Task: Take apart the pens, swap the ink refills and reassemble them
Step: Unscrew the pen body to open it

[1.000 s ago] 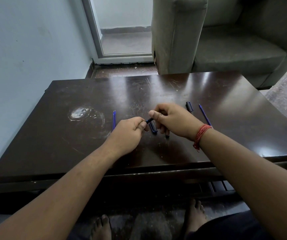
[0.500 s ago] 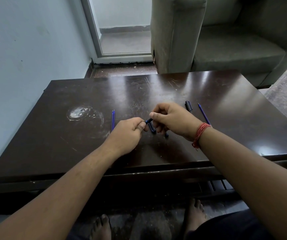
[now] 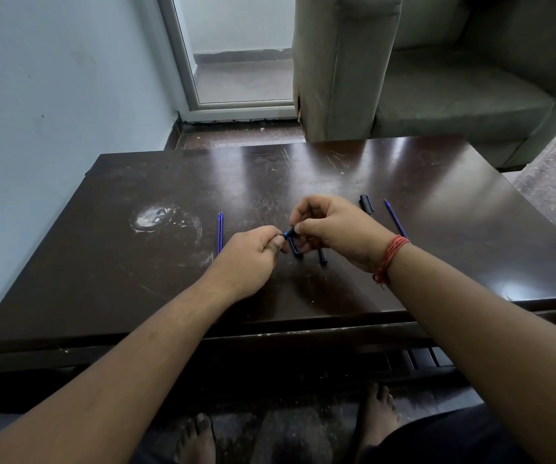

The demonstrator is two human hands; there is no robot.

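both forearms reach forward over the near edge of the dark table (image 3: 404,182) and meet near its middle. the left hand (image 3: 253,252) is curled into a loose fist, knuckles up, thumb and forefinger pinched on one end of a short dark blue pen piece (image 3: 289,233). the right hand (image 3: 333,229) comes in from the other side, wrist bent inward, its thumb and forefinger clamped on the other end of the same piece, the remaining fingers folded under. the piece sits between the two hands, just above the tabletop, tilted up toward the right hand. a red thread band (image 3: 391,256) circles the right wrist.

under the right hand two dark pen barrels (image 3: 322,256) lie on the table, partly hidden by the fingers. two blue ink refills (image 3: 220,229) lie side by side, touching, just left of the left hand. a black pen cap (image 3: 366,204) lies beyond the right hand, and another blue refill (image 3: 394,217) lies to its right, its near end hidden behind the wrist. a pale round stain (image 3: 156,216) marks the table's left part. bare feet (image 3: 196,440) show on the floor below the table.
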